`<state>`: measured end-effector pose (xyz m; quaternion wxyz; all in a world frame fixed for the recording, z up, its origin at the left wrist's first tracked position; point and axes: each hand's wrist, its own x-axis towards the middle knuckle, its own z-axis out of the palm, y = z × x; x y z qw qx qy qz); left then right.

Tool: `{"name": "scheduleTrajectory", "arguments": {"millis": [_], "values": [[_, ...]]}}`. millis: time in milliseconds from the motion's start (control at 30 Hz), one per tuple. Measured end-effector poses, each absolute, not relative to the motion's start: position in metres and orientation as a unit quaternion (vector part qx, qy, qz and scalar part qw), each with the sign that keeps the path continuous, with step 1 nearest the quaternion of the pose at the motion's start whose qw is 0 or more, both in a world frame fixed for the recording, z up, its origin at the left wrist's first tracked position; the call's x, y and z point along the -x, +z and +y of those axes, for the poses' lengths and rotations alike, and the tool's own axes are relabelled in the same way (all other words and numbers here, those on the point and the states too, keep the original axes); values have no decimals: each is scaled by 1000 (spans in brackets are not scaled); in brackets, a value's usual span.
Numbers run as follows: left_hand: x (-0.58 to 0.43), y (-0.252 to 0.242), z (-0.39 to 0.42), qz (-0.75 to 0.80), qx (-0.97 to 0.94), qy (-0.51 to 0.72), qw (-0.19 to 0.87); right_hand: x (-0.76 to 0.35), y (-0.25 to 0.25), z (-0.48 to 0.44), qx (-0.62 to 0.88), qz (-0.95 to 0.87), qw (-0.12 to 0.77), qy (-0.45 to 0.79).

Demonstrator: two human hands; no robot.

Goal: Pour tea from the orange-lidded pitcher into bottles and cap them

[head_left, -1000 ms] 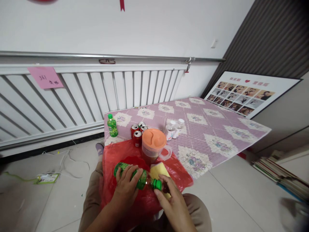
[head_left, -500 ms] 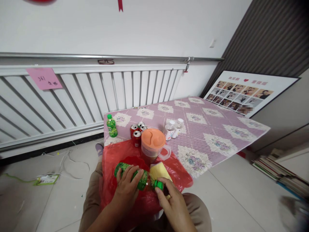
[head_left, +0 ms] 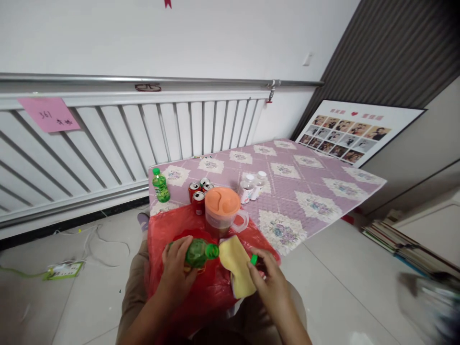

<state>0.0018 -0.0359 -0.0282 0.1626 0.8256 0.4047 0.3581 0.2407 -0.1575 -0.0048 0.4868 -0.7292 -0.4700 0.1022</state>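
Note:
My left hand (head_left: 177,263) is wrapped round a green plastic bottle (head_left: 197,252), which lies tilted on its side with its neck toward the right. Between the thumb and fingers of my right hand (head_left: 268,274) is a small green bottle cap (head_left: 254,259), apart from the bottle. A folded yellow cloth (head_left: 237,270) lies between my hands, and the right fingertips overlap its edge in view. Underneath are a red plastic sheet (head_left: 161,230) and a red dish, mostly hidden by the left hand and bottle. Just beyond stands a clear jug (head_left: 219,223) with an orange lid (head_left: 223,201).
Several opened red cans (head_left: 198,203) stand behind the jug's left side. Another green bottle (head_left: 160,186) is upright at the table's left edge. Two white-capped bottles (head_left: 247,189) stand right of the jug on the patterned tablecloth (head_left: 287,191). A radiator (head_left: 172,129) runs behind.
The green cap has come off the bottle and moved right in my right hand. My left hand has shifted slightly left with the bottle, whose neck now points further up. The view has shifted slightly.

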Motion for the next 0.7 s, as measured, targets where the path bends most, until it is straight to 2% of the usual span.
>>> {"name": "scheduleTrajectory", "arguments": {"millis": [167, 367, 700], "values": [[8, -25, -25, 480, -732, 400, 273, -284, -43, -159, 813, -364, 440, 114], [13, -32, -12, 519, -632, 419, 395, -297, -71, -152, 828, -379, 402, 97], [-3, -31, -8, 570, -621, 383, 378, -311, -99, -113, 849, -411, 328, 43]]}}
